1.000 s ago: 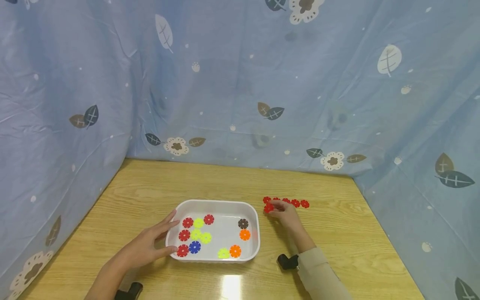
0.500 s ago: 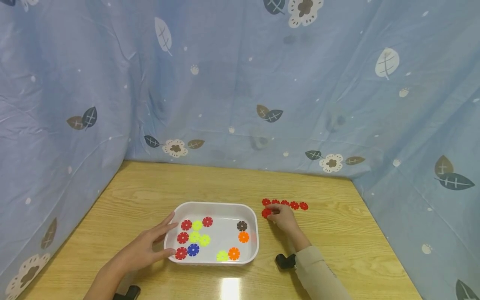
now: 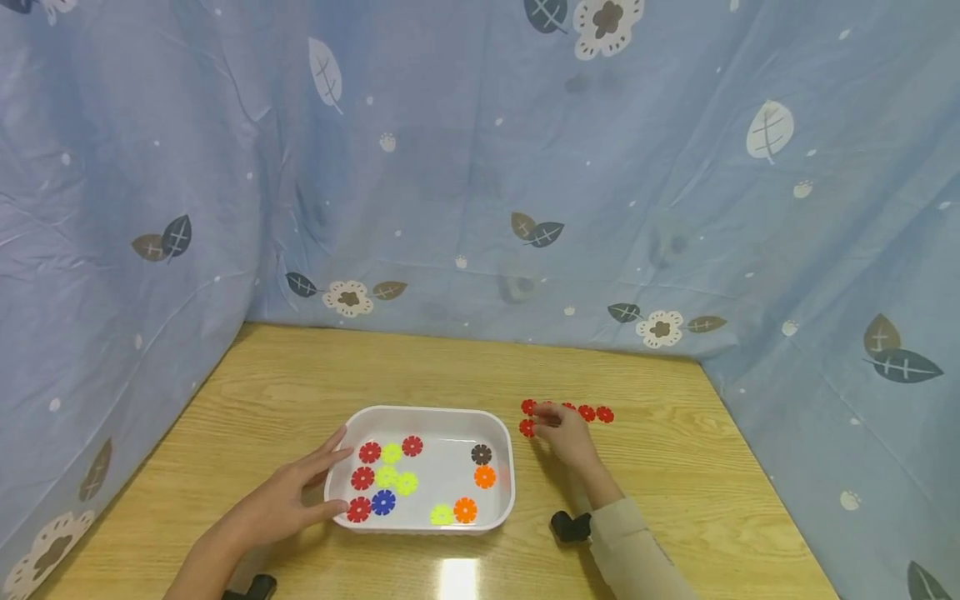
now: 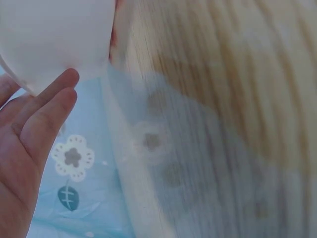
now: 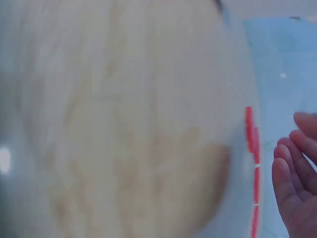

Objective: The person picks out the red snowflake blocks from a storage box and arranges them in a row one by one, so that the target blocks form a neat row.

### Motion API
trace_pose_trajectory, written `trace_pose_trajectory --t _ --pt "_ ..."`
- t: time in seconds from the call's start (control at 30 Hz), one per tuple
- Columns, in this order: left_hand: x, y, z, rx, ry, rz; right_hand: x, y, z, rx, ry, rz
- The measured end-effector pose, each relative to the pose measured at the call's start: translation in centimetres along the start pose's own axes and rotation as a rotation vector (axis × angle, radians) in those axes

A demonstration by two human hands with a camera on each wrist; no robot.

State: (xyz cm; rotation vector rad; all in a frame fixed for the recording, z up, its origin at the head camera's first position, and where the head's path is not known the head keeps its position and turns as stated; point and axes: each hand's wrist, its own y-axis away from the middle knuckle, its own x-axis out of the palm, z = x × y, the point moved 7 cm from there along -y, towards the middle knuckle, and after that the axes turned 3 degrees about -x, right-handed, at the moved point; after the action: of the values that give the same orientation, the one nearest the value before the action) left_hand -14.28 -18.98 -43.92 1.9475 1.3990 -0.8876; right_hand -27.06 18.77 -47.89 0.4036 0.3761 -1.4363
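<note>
In the head view, my left hand (image 3: 288, 497) rests at the left end of a white plastic tray (image 3: 435, 532), its fingers and thumb extended along the rim. The left wrist view shows extended fingers (image 4: 54, 99) against the tray's outer wall. Snowflake discs lie inside: red (image 3: 362, 477), yellow (image 3: 407, 483), blue (image 3: 383, 502), orange (image 3: 465, 510) and dark brown (image 3: 482, 454). My right hand (image 3: 567, 435) hovers over a row of red snowflake discs (image 3: 587, 413), partly hiding it. One red disc (image 3: 527, 428) lies just below the row's left end, beside its fingertips. Nothing shows between the right fingers (image 5: 282, 173).
A wooden table (image 3: 420, 358) carries the tray and discs. Blue patterned curtains (image 3: 450, 167) stand behind and on both sides. Black camera mounts (image 3: 572, 527) sit at the wrists. Light glares off the table (image 3: 457, 575) before the tray.
My right hand set the red disc down below the row's left end and let go, its fingers now lifted slightly off it. The left hand stays at the tray. The head view shifted slightly.
</note>
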Motion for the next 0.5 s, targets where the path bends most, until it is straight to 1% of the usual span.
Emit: trace_pose_trajectory --t 0.1,0.27,0.37,0.5 --pt "-0.1 0.1 -0.1 0.006 -0.001 -0.007 -0.1 0.4 0.9 -0.019 -0.033 0.019" --pt "-0.1 0.0 -0.1 0.014 -0.001 -0.011 0.2 1.4 2.8 -0.085 -0.088 0.057" --pt "-0.2 0.0 -0.1 0.019 -0.004 -0.016 0.5 2.0 4.2 -0.136 -0.136 0.086" --pt "-0.3 0.1 -0.2 0.028 -0.003 -0.032 1.2 2.8 6.3 -0.208 -0.175 0.146"
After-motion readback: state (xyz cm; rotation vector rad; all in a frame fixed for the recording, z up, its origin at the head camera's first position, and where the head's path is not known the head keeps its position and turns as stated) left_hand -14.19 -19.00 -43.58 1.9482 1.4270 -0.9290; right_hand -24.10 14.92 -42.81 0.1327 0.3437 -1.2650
